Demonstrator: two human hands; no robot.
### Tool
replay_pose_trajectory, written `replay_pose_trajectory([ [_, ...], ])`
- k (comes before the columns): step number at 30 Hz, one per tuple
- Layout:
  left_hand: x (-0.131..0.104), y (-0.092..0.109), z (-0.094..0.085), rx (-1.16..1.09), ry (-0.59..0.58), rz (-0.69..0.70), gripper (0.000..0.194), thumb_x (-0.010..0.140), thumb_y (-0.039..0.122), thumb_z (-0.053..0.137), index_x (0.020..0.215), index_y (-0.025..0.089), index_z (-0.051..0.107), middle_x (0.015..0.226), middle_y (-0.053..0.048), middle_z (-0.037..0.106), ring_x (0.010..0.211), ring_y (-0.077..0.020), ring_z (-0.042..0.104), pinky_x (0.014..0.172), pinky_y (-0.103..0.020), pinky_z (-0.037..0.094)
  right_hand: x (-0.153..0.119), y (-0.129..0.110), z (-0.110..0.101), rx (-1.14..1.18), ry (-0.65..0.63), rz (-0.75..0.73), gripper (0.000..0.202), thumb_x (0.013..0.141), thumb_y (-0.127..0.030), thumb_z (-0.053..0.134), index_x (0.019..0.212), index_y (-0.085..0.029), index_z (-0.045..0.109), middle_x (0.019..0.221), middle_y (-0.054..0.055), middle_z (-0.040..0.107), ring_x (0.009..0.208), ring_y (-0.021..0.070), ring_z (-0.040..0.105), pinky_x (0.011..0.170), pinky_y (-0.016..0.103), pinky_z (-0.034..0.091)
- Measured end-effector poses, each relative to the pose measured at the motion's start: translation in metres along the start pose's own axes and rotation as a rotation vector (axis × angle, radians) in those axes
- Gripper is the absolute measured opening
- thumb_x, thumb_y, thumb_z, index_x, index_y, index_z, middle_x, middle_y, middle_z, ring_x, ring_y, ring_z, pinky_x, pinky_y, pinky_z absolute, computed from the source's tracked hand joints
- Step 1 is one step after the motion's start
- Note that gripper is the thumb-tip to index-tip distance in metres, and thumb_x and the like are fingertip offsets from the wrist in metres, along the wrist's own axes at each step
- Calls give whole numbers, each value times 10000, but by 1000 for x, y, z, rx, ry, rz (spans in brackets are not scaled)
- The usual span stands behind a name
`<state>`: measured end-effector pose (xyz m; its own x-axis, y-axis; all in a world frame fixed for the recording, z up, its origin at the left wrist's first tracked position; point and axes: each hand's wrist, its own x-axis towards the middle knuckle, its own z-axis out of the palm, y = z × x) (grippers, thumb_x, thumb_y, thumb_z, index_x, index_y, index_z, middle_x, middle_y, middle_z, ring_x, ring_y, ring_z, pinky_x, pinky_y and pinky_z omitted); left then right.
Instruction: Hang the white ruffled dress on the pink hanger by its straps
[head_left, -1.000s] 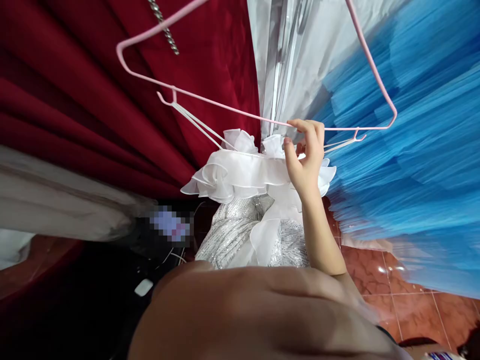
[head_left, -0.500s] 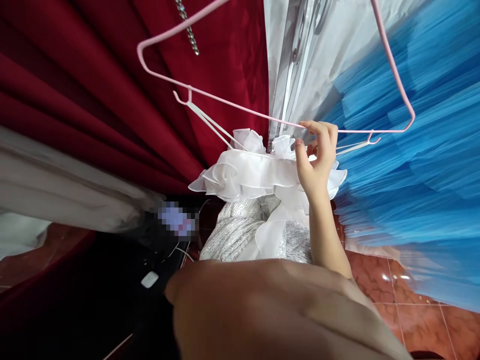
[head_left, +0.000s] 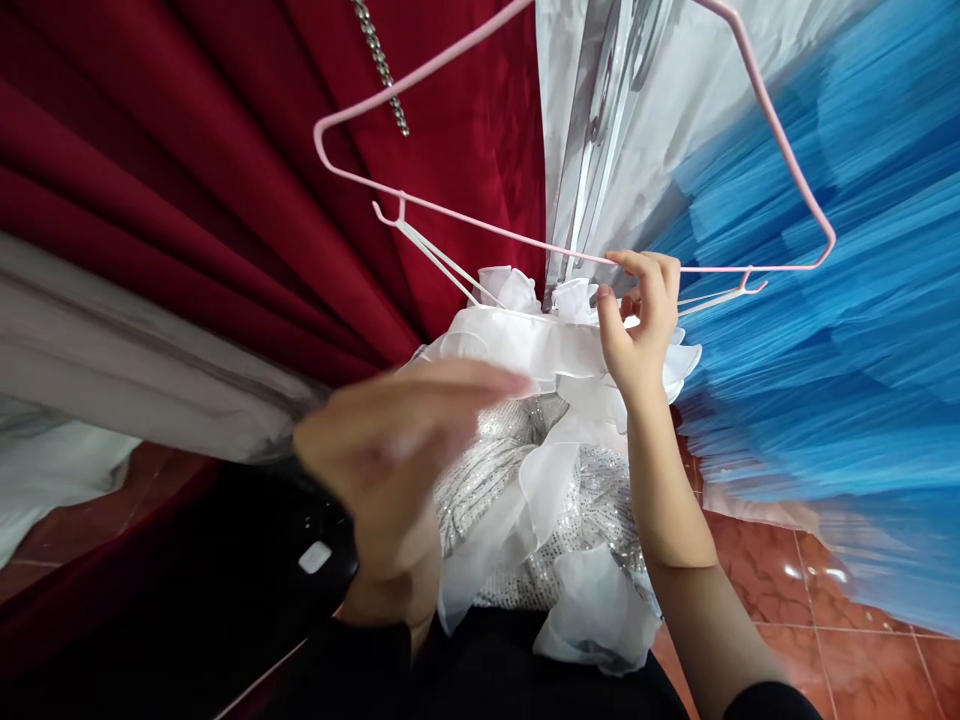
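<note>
A pink clothes hanger (head_left: 480, 226) tilts across the upper middle. My right hand (head_left: 641, 310) is closed on its lower bar, right of centre. From the hanger's small hooks, white straps (head_left: 439, 262) run down to a white and silver dress (head_left: 555, 470). It has ruffled sheer trim at the top and a sequined body with a sheer white sash (head_left: 551, 490). My left hand (head_left: 405, 430), smeared by motion, hovers in front of the dress's left side. Its fingers stretch toward the ruffles and nothing shows in them; whether it touches the fabric I cannot tell.
Dark red drapery (head_left: 225, 170) hangs at the left, with a beaded strand (head_left: 382, 70) on it. Blue tulle (head_left: 840, 370) fills the right side above reddish floor tiles (head_left: 772, 590). White fabric (head_left: 675, 120) hangs behind. A small white object (head_left: 314, 557) lies on a black surface.
My left hand has swung from the lower foreground up and left to the dress's ruffles, uncovering the lower dress. The hanger's left end sits lower and further right in view; my right hand keeps its grip.
</note>
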<state>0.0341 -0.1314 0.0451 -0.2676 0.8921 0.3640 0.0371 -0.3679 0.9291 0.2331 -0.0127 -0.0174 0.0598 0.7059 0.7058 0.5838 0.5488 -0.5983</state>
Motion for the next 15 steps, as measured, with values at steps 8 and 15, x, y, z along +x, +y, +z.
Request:
replay_pose_trajectory([
  [8,90,-120,-3,-84,87,-50,179,876,331,673,918,160,641,887,-67,713,823,-189,709,761,-320,595,9,-8,-6,-5,78,39,254,982,-380,433,973,-234,640,918,23,569,911,138,559,817,353,537],
  [15,70,-94,2,-38,236,55,197,913,310,633,782,165,657,675,-19,665,623,-144,674,614,-256,598,29,7,-10,-48,134,85,360,870,-551,584,760,-208,598,748,-11,452,672,93,455,687,330,537],
])
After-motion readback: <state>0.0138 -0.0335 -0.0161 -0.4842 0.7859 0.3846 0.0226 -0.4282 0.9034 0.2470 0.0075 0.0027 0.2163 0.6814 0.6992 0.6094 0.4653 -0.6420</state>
